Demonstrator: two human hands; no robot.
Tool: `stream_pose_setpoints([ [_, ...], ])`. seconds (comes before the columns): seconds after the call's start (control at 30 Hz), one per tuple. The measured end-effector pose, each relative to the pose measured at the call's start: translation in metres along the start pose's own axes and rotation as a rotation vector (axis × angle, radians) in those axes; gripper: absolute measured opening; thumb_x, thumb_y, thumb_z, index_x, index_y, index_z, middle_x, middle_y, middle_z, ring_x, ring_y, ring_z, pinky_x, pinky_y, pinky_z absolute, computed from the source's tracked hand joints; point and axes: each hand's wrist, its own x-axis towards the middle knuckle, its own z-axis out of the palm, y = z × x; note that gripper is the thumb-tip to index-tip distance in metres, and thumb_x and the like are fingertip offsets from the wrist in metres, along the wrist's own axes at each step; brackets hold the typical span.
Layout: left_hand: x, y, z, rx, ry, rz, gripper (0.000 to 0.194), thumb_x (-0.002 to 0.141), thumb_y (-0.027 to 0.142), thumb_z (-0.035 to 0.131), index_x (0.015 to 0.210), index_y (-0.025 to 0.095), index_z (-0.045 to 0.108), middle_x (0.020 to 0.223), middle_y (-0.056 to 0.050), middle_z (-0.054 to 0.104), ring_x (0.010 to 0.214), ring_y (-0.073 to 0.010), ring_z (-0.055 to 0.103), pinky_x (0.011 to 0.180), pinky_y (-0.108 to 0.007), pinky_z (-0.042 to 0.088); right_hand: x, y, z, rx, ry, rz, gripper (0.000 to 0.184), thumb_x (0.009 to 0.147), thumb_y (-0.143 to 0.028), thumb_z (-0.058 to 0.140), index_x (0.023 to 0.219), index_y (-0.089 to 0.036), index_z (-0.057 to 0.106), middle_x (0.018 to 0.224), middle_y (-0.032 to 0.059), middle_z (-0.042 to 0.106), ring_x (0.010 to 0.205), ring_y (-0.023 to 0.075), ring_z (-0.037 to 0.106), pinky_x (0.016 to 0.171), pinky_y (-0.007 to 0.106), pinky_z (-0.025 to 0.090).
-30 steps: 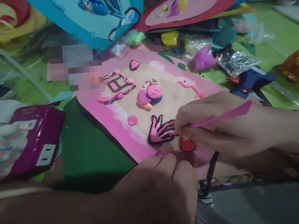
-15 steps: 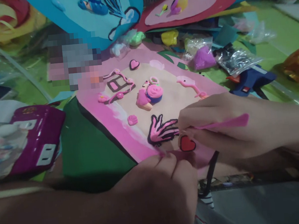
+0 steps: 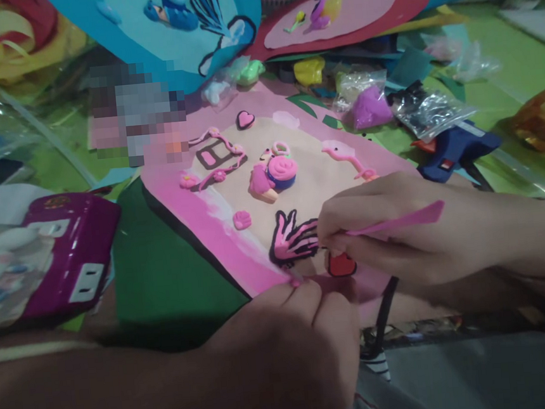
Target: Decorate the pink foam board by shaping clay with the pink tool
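A pink paper picture (image 3: 177, 216) with raised clay shapes lies in front of me. On it are a pink snail-like figure (image 3: 281, 170), a flamingo-like shape (image 3: 343, 153), black-outlined pink strands (image 3: 289, 240) and a red heart (image 3: 341, 264). My right hand (image 3: 398, 228) is closed in a pinch around a slim pink plastic clay tool (image 3: 405, 218); its tip is hidden by my fingers, just above the heart and beside the strands. My left hand (image 3: 295, 330) curls its fingers over the picture's near edge, and its thumb is hidden.
A purple case (image 3: 73, 247) and dark green paper (image 3: 168, 271) are at left. Behind stand a blue paper picture (image 3: 145, 56) and a red one (image 3: 408, 8). Bagged purple clay (image 3: 371, 107), yellow clay (image 3: 309, 71) and a dark blue tool (image 3: 458, 147) lie at right.
My right hand has shifted slightly left with the pink clay tool, its fingers now covering the top of the red heart. My left hand stays in place.
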Motion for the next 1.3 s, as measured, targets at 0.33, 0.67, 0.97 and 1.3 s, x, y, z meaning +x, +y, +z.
stream_pose_setpoints([
  [0.33,0.002,0.000,-0.004,-0.056,0.028,-0.021,0.036,0.087,0.003,0.022,0.090,0.012,0.057,0.076,-0.006,0.051,0.064,-0.0208,0.051,0.051,-0.036,0.046,-0.003,-0.003,-0.007,0.005,-0.078,0.086,0.019,0.090,-0.011,0.038,0.072,-0.017,0.040,0.061,-0.0033,0.039,0.050,0.0073,0.031,0.049,0.022,0.026],
  [0.67,0.001,-0.005,-0.009,-0.048,-0.051,0.058,0.038,0.088,0.002,0.022,0.100,0.010,0.057,0.085,-0.009,0.056,0.071,-0.0228,0.055,0.053,-0.036,0.048,0.000,-0.001,-0.002,0.008,-0.001,0.006,0.017,0.091,-0.007,0.037,0.084,-0.010,0.052,0.071,0.0017,0.053,0.059,0.0080,0.043,0.054,0.020,0.032],
  [0.97,-0.001,-0.005,-0.008,-0.046,-0.023,0.045,0.038,0.088,0.003,0.022,0.103,0.009,0.056,0.093,-0.011,0.059,0.072,-0.0221,0.056,0.057,-0.037,0.050,-0.003,-0.002,-0.005,0.008,-0.060,0.089,0.018,0.092,-0.012,0.037,0.075,-0.015,0.043,0.062,-0.0028,0.041,0.051,0.0071,0.033,0.048,0.021,0.026],
  [1.3,0.001,-0.001,-0.001,-0.104,0.016,-0.007,0.039,0.090,0.004,0.013,0.087,0.014,0.051,0.082,-0.008,0.054,0.065,-0.0232,0.052,0.050,-0.039,0.044,-0.001,-0.001,-0.005,-0.003,-0.054,0.074,0.021,0.092,-0.013,0.037,0.072,-0.014,0.044,0.063,-0.0018,0.042,0.052,0.0055,0.034,0.048,0.019,0.028],
])
